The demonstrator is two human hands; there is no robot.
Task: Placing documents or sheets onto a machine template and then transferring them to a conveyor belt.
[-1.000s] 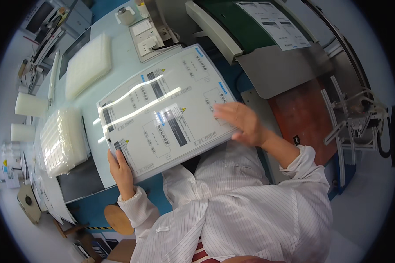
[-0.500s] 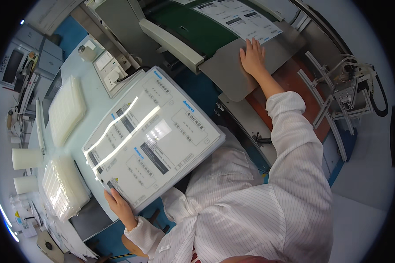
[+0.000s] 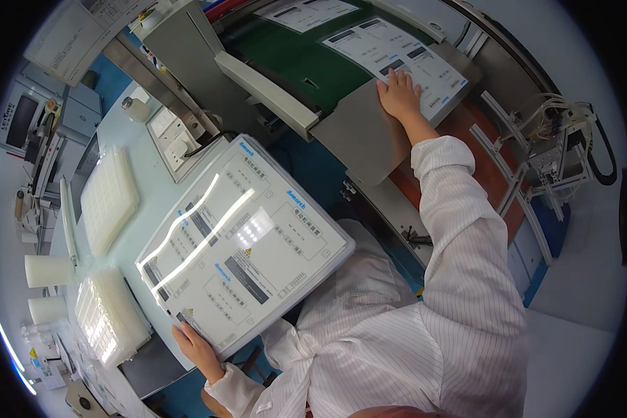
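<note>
My left hand (image 3: 198, 352) grips the lower left edge of a thick stack of clear printed label sheets (image 3: 285, 258). The stack tilts across the table edge and toward my lap, with bright reflections on its glossy top. My right hand (image 3: 399, 97) lies palm down, fingers spread, at the near left edge of a printed sheet (image 3: 369, 43). This sheet lies partly on the green conveyor belt (image 3: 275, 63) and partly on a grey metal plate (image 3: 359, 132). Farther back on the belt is another printed sheet (image 3: 301, 10).
On the pale table (image 3: 146, 209) at left are two piles of translucent sheets (image 3: 110, 198), (image 3: 111, 317), white rolls (image 3: 47, 271) and a power socket panel (image 3: 177, 143). A metal frame with hoses (image 3: 554, 146) stands at right. A beige rail (image 3: 268, 97) borders the belt.
The printed sheet has slid toward me, farther onto the metal plate under my right hand. More of the sheet behind it shows. The left hand keeps its hold on the stack.
</note>
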